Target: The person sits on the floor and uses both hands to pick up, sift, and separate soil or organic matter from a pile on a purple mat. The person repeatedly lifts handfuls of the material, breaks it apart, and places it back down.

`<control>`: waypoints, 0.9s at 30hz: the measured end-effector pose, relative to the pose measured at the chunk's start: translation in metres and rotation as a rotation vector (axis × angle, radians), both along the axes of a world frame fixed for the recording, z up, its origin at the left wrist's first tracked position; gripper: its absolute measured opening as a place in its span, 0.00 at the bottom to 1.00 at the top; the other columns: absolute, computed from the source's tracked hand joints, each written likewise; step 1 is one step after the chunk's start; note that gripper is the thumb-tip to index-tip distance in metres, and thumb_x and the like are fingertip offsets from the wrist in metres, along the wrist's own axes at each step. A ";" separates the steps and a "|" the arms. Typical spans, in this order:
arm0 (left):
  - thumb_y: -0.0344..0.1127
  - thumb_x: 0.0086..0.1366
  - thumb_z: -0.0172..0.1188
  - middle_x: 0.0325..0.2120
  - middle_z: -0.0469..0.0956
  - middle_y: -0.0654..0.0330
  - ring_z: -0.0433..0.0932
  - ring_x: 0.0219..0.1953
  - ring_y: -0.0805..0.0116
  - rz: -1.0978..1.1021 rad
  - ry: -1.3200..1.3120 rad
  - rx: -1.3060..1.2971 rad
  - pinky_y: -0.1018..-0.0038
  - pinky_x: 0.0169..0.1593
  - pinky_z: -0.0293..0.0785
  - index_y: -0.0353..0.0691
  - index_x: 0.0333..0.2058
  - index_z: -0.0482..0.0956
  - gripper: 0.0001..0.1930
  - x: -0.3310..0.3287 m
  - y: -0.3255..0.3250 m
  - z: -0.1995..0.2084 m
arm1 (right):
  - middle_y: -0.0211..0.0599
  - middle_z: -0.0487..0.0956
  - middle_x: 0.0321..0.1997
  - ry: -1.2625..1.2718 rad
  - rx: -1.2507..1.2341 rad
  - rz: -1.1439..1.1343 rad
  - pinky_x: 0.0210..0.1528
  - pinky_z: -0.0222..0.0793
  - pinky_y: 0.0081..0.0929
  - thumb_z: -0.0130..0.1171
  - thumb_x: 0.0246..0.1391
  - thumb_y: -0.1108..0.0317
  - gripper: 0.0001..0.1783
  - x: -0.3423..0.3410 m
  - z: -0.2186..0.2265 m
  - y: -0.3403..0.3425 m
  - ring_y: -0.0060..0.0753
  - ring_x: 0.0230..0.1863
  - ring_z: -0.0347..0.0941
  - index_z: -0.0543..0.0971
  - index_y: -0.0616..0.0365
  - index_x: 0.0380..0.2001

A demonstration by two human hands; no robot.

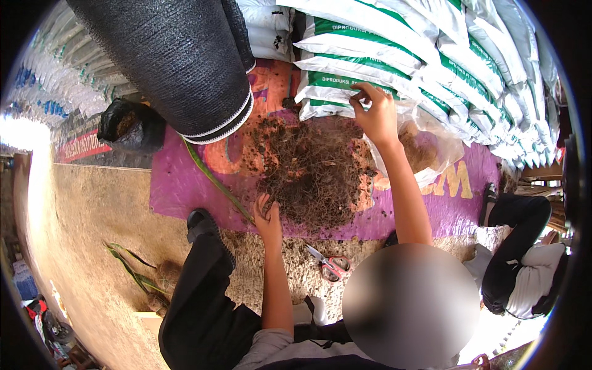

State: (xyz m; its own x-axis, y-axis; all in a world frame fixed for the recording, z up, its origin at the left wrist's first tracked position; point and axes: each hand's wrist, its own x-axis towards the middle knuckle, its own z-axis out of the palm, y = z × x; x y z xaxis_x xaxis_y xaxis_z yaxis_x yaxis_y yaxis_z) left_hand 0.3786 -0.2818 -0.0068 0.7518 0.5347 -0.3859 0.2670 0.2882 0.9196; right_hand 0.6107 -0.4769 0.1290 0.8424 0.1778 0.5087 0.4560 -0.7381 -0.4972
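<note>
My left hand (268,221) rests at the near left edge of a tangled mass of dry roots and soil (320,176), its fingers loosely curled and apart. A long green leaf (216,182) reaches down to that hand; whether they touch I cannot tell. My right hand (375,117) is raised beyond the far right of the roots, beside a clear plastic bag (441,148) with brown material in it. Its fingers are bent, with a gap between thumb and fingers, and nothing shows in them. Scissors with red-and-grey handles (335,267) lie on the ground nearer me.
A purple printed sheet (176,185) lies under the roots. A black mesh roll (172,68) stands at the far left, near a black bag (131,123). Stacked white-and-green sacks (345,80) rise at the back right. Leafy plants (139,274) lie left; another person's leg (512,246) is right.
</note>
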 end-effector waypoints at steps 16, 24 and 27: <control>0.31 0.59 0.53 0.48 0.65 0.57 0.72 0.37 0.73 0.048 0.005 0.032 0.79 0.38 0.69 0.35 0.53 0.59 0.24 -0.005 0.011 0.000 | 0.48 0.77 0.32 0.968 -0.679 0.351 0.34 0.71 0.32 0.52 0.43 0.78 0.22 -0.085 -0.145 0.096 0.43 0.34 0.74 0.70 0.63 0.46; 0.31 0.59 0.53 0.48 0.66 0.56 0.73 0.38 0.71 0.105 0.092 -0.002 0.78 0.38 0.70 0.35 0.52 0.60 0.23 -0.010 0.024 -0.007 | 0.44 0.77 0.33 0.717 0.217 0.233 0.36 0.68 0.30 0.57 0.44 0.70 0.14 -0.070 -0.150 0.065 0.40 0.35 0.73 0.75 0.65 0.36; 0.32 0.59 0.53 0.48 0.66 0.57 0.73 0.38 0.70 0.113 0.052 -0.072 0.77 0.38 0.70 0.36 0.52 0.61 0.22 -0.011 0.019 -0.018 | 0.43 0.77 0.32 0.722 0.116 0.025 0.37 0.67 0.31 0.58 0.42 0.67 0.14 -0.055 -0.156 0.022 0.39 0.35 0.73 0.76 0.64 0.33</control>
State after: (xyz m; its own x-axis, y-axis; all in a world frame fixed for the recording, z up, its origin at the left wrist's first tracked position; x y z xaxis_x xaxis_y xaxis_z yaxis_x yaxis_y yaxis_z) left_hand 0.3680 -0.2632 -0.0250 0.6666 0.5842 -0.4630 0.2759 0.3836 0.8813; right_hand 0.5559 -0.4547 -0.0268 0.9713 0.1801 -0.1554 0.0008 -0.6559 -0.7549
